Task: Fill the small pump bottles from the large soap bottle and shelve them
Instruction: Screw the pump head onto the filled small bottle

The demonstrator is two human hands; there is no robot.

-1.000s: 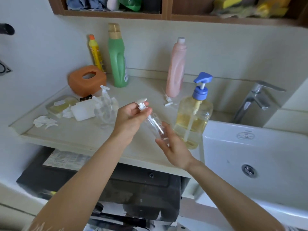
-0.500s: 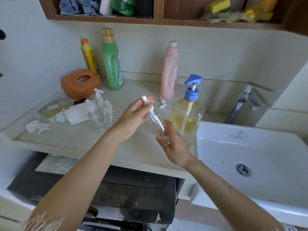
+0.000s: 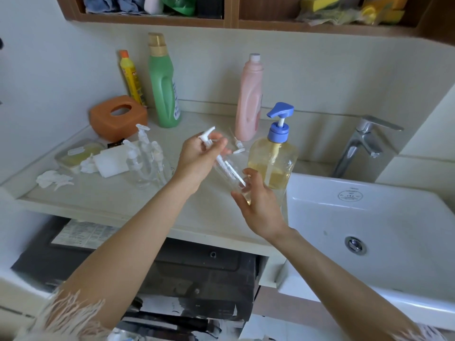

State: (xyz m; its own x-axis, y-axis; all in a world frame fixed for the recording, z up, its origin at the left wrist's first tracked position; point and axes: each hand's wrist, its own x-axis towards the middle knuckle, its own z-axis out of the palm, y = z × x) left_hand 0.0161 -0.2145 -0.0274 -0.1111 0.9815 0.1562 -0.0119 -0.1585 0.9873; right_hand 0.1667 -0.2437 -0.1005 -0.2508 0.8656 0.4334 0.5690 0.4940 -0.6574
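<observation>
Far left on the counter [image 3: 103,205]: crumpled tissue [image 3: 53,179], a shallow soap dish [image 3: 76,153], a white sponge block [image 3: 112,159]

Behind these, an orange tissue holder [image 3: 118,116], a yellow squeeze bottle [image 3: 130,77] and a tall green detergent bottle [image 3: 163,82] against the wall

Next, a cluster of clear small pump bottles [image 3: 145,161] standing together, apparently unfilled; exact count hard to tell

At centre, left hand [image 3: 197,161] with fingers curled round a white pump head [image 3: 209,139], dip tube [image 3: 230,169] slanting down into the mouth of the clear small bottle [image 3: 237,183]

Right hand [image 3: 258,205] wrapped round that bottle's lower body, held tilted above the counter edge; a little amber liquid visible at the bottom

Behind, a pink bottle [image 3: 248,99], with 2 loose white pump parts [image 3: 238,147] lying at its foot

Just right of the hands, the large soap bottle [image 3: 273,161] with a blue pump, roughly half full of amber soap, standing beside the white sink [image 3: 369,217]; chrome tap [image 3: 362,143] behind

Overhead, a wooden shelf [image 3: 231,20] crowded with cloths and sponges

Handling, as a judgement: small bottle light, thin-walled, likely slick if soapy, so best gripped round the body without squeezing; pump best turned by its collar, not the thin spout; dip tube flexible and easy to bend; large bottle heavy, best taken round the body
</observation>
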